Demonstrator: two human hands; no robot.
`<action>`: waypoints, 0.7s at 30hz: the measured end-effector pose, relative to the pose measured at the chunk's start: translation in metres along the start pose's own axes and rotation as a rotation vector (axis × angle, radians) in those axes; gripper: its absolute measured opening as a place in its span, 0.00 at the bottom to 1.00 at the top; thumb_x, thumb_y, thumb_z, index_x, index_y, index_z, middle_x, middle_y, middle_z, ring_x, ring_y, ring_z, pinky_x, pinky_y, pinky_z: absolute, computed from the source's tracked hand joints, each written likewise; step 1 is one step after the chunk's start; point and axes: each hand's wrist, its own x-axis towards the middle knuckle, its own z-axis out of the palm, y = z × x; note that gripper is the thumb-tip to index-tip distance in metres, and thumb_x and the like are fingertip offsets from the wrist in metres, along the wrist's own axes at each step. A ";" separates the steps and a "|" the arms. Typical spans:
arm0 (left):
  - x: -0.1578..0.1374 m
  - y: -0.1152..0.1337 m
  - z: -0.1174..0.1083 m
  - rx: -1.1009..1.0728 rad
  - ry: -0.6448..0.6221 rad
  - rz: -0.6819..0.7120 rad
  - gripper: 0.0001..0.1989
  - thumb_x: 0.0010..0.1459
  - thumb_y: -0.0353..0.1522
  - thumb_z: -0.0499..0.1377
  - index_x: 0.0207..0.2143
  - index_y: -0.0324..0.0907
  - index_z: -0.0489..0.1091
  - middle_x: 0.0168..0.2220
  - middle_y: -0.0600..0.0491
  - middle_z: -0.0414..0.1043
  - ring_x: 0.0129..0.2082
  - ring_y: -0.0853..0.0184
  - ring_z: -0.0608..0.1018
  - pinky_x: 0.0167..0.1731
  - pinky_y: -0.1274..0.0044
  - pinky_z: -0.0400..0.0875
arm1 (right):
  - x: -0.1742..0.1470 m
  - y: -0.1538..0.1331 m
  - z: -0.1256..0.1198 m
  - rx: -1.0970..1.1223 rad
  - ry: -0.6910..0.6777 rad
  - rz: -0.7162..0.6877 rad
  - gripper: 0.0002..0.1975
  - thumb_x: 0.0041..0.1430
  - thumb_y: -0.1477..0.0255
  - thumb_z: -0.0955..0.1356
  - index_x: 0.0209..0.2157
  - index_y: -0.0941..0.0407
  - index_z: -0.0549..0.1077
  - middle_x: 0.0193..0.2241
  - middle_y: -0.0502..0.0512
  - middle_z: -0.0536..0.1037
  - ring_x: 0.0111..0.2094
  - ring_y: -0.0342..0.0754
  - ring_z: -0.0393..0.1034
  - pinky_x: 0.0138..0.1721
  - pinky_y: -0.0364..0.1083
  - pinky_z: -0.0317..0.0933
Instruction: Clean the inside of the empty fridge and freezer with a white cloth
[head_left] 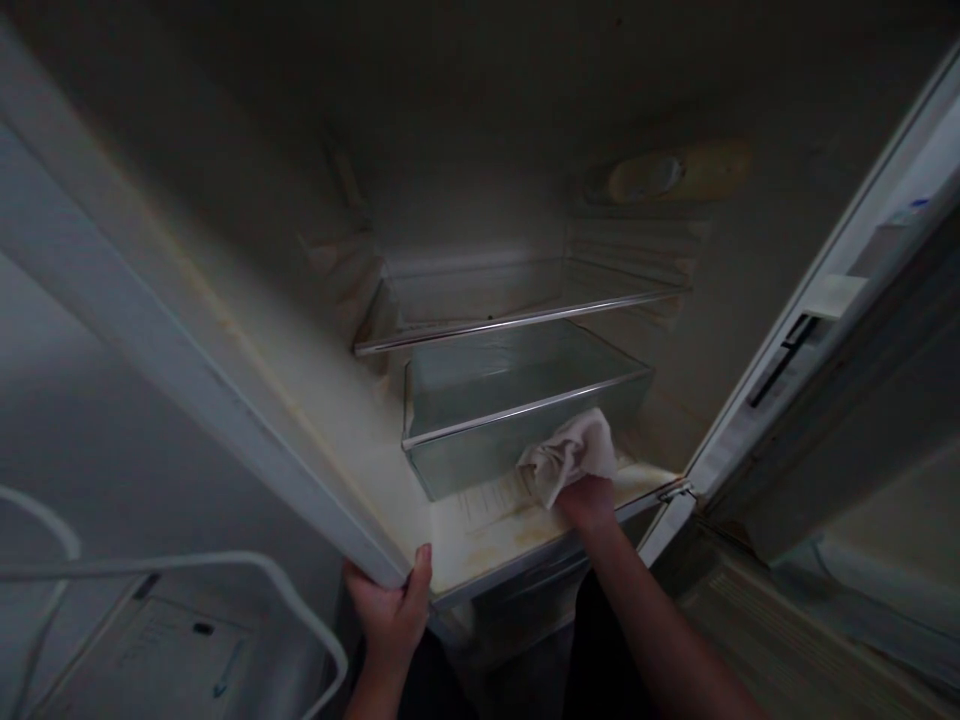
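Observation:
Inside the open refrigerator, my right hand (589, 503) holds a crumpled whitish cloth (574, 455) at the right front of the compartment floor (487, 540). The cloth hides most of the fingers. Yellowish-brown stains mark the floor near it. Right behind the cloth stands a clear drawer (480, 462), set at a slant. My left hand (388, 605) grips the lower front edge of the refrigerator's left wall (330, 510), thumb on the inner side.
A glass shelf (517, 318) sits tilted above the drawer. The refrigerator door (780, 350) hangs open at right, hinged at the bottom corner (679, 492). A white cable (225, 558) loops at lower left by a marked pale box (180, 650). A lamp cover (675, 172) is on the inner right wall.

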 end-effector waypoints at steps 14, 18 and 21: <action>-0.001 0.007 -0.003 0.018 -0.076 -0.005 0.32 0.47 0.40 0.70 0.50 0.39 0.63 0.46 0.44 0.73 0.47 0.57 0.78 0.52 0.65 0.71 | 0.003 0.009 -0.012 -0.178 0.088 -0.138 0.36 0.66 0.57 0.47 0.54 0.57 0.76 0.45 0.65 0.81 0.55 0.57 0.72 0.60 0.63 0.58; -0.003 0.004 -0.003 0.010 -0.054 0.011 0.30 0.47 0.41 0.70 0.49 0.41 0.63 0.44 0.45 0.73 0.46 0.57 0.78 0.50 0.66 0.73 | -0.006 0.003 -0.011 -0.143 0.119 -0.114 0.40 0.66 0.52 0.46 0.53 0.58 0.77 0.44 0.66 0.81 0.53 0.59 0.72 0.58 0.64 0.59; -0.003 0.004 -0.004 0.004 -0.071 -0.007 0.31 0.47 0.42 0.70 0.49 0.41 0.62 0.44 0.46 0.71 0.46 0.58 0.77 0.51 0.66 0.73 | -0.024 0.000 -0.015 -0.137 0.129 -0.111 0.44 0.66 0.51 0.42 0.52 0.59 0.77 0.43 0.66 0.81 0.53 0.58 0.73 0.59 0.63 0.59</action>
